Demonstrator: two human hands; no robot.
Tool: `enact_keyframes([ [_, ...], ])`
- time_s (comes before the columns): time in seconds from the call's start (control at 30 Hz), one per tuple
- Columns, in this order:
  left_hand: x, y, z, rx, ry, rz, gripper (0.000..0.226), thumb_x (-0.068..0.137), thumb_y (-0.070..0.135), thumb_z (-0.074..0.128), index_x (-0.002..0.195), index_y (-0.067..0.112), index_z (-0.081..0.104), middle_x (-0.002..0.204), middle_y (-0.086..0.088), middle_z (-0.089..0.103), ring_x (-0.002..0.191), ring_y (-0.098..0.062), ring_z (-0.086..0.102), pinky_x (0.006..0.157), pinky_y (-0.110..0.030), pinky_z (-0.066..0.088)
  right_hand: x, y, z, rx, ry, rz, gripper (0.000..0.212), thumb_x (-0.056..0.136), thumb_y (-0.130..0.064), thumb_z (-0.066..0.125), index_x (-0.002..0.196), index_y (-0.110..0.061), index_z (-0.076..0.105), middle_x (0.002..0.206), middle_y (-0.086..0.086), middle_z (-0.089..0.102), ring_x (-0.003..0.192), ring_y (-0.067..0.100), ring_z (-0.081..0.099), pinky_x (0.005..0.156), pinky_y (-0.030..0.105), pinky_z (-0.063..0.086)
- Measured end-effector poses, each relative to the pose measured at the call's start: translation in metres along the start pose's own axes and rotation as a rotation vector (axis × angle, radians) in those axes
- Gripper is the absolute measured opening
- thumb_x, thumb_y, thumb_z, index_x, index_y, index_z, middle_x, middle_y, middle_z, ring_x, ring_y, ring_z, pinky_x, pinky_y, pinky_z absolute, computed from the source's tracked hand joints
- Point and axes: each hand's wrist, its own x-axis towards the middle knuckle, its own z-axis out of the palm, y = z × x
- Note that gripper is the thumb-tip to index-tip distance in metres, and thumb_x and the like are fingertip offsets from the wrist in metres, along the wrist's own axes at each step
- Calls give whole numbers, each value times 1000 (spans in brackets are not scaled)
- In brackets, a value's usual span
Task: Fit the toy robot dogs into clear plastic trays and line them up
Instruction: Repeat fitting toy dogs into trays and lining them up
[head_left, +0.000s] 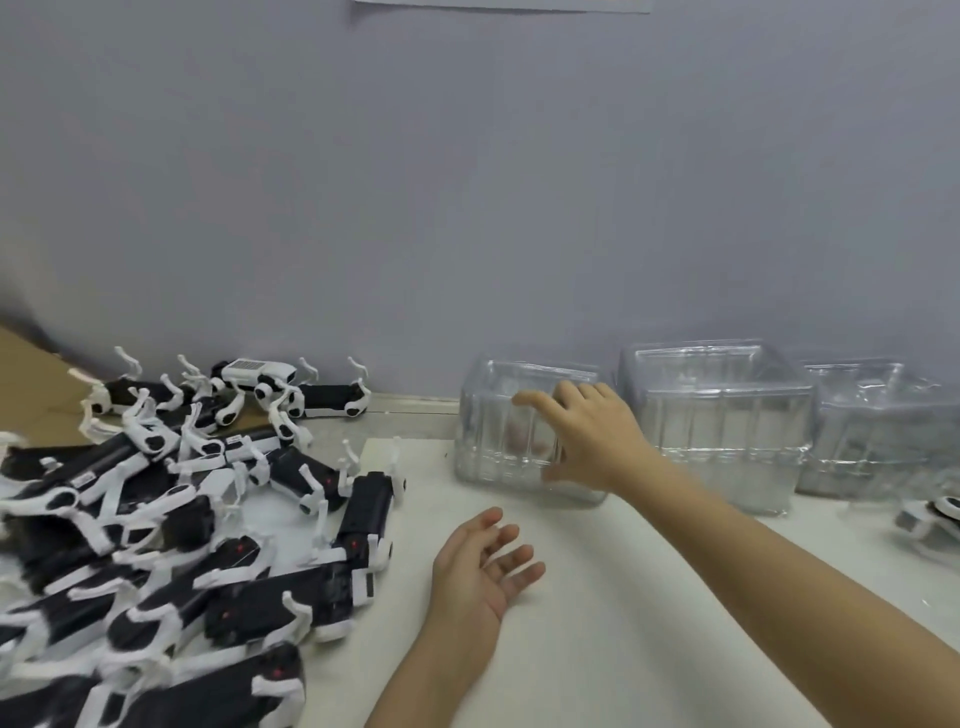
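- The right hand sits at centre frame against the near stack of clear trays. Its fingers are spread over the stack's right side and top rim, with the thumb low at the near face. It touches the stack, but whether it has closed on a tray cannot be told.
- The left hand lies lower centre, palm up, fingers loosely curled and holding nothing, resting on or just above the white table.
- The pile of toy robot dogs fills the lower left. Bodies lie at mixed angles with legs up.
- The nearest dog lies just left of the left hand, its long axis running toward the upper part of the frame. The left hand is clearly the nearer one to it.
- Two more tray stacks stand to the right along the wall.
- Open table lies between pile and stacks, and this looks like the likely working room.
- One item at the right edge is blurred.
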Motion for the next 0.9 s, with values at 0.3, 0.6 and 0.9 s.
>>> enact_keyframes([
  [0.3,34,5,27,177,60,2,63,89,11,68,143,0,37,120,-13,58,113,-24,55,99,-37,46,6,9,-11,217,-93,12,84,68,-40,77,136,-41,27,121,-6,60,79,15,59,65,28,46],
  [0.6,30,37,43,329,-115,376,48,59,49,88,87,12,74,85,-3,73,75,-14,66,68,-23,49,-12,-11,-46,808,204,312,79,52,-64,69,125,-56,40,74,-46,50,71,-13,52,63,17,35],
  [0.9,18,67,58,548,-141,542,35,54,39,92,80,20,79,79,-4,76,77,-21,74,65,-30,59,-32,-44,-27,971,467,504,74,49,-65,67,120,-57,46,95,-30,58,76,-2,56,72,23,48],
])
